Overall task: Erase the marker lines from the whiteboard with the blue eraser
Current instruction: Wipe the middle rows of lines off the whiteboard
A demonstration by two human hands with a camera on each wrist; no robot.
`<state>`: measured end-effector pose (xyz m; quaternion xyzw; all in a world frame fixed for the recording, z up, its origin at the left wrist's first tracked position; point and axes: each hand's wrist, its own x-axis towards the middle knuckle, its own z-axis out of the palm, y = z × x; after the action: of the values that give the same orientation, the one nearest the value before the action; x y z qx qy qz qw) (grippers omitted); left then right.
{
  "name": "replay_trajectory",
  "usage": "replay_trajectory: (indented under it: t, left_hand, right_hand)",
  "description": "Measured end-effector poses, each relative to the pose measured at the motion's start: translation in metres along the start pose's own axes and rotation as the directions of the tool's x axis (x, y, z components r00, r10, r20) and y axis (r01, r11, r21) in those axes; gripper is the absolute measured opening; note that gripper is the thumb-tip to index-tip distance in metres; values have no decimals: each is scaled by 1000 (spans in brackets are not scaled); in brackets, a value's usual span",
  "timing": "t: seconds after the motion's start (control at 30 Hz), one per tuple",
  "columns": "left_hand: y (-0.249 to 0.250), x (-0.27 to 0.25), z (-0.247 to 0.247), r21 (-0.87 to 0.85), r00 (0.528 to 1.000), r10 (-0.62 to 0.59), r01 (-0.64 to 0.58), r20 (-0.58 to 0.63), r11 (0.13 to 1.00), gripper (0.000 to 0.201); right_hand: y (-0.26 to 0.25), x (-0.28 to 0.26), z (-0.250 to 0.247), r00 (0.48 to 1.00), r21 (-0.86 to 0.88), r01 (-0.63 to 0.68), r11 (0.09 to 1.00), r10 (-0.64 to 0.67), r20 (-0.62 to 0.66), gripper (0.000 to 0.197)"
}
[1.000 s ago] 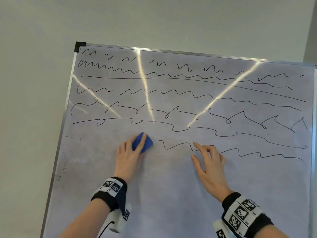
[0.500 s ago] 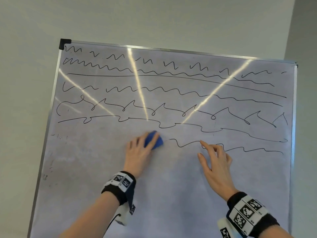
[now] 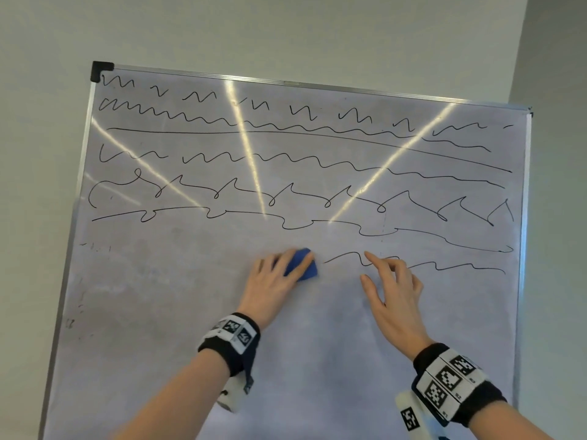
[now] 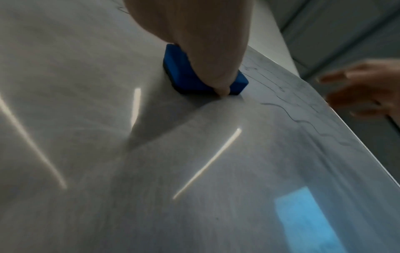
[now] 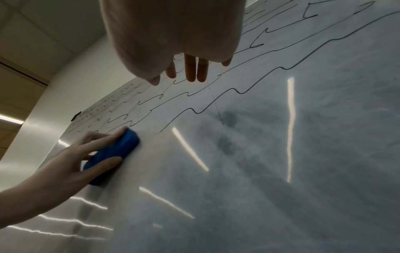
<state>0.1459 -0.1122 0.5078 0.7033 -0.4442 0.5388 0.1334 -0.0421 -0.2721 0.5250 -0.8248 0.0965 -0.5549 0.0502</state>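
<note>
The whiteboard [image 3: 178, 315] carries several wavy black marker lines [image 3: 317, 160] across its upper half. My left hand [image 3: 276, 281] grips the blue eraser [image 3: 303, 268] and presses it flat on the board, just left of the start of the lowest line [image 3: 444, 266]. In the left wrist view my thumb lies over the eraser [image 4: 188, 75]. My right hand [image 3: 381, 274] rests open on the board with spread fingertips [image 3: 368, 256] touching that lowest line. The right wrist view shows the eraser [image 5: 116, 150] in my left hand [image 5: 71, 159].
The board's metal frame runs down its left edge [image 3: 79, 204] and right edge [image 3: 524, 217], with a black corner cap [image 3: 100, 69] at top left. Faint smudges mark the board's lower left. A plain wall [image 3: 286, 33] surrounds the board.
My left hand has slid the eraser to the right along the lowest line, and the line's left part is gone. The right hand has stayed in place on the board.
</note>
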Motion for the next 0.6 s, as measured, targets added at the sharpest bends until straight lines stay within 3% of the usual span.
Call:
replay_trajectory:
  t: [0.07,0.2,0.3,0.4,0.6]
  left_hand:
    - [-17,-6,-2,-32,990,-133,132,-50,991,66]
    - [3,4,4,-90,951,-310,308,-14,947,85]
    - [27,15,2,-119,984,-178,179,25,977,85]
    - [21,11,-2,-132,999,-9,15,40,991,91]
    - [-25,-18,-4,-390,1000,-5,11,17,921,104]
  right_hand:
    - [7,-1,-4,999,7,-42,999,42,6,36]
    - [12,-5,-7,997,-2,-71,997,71,23,38]
    - [0,-7,0,999,-20,-31,999,31,10,37]
    - [-20,-10,15,998,-85,52,995,-48,49,46]
    - [-54,1,53,935,-237,306,922,-244,257,80]
